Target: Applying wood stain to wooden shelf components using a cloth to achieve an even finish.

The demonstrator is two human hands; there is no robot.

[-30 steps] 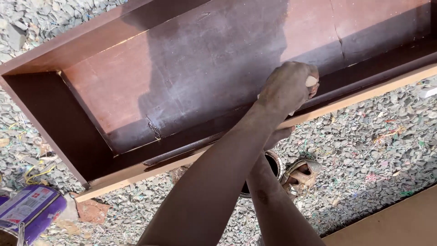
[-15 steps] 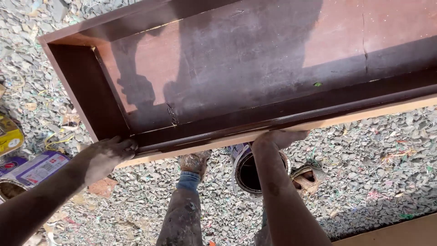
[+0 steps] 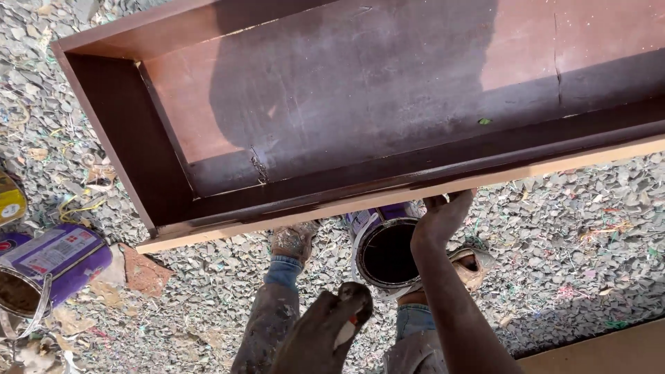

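A long, shallow wooden box [image 3: 173,228], stained dark brown inside, lies on gravel and fills the upper view. My right hand [image 3: 443,215] grips its pale near edge from below, fingers curled over the rim. Low in the middle, my left hand [image 3: 325,325] is closed around a small white and red thing; I cannot tell what it is. An open paint can [image 3: 384,253] with a dark inside stands between my feet, just left of my right wrist and under the box's edge.
A purple can [image 3: 52,266] lies on its side at the left, with a yellow container [image 3: 10,197] beyond it. A reddish stone [image 3: 142,273] rests near the box's corner. A pale board [image 3: 603,353] crosses the bottom right. My paint-spattered trouser leg [image 3: 273,312] and shoe stand on loose gravel.
My left hand has come off the box's near left corner and drawn back to the lower middle, closed on a small thing. My right hand still holds the near edge.
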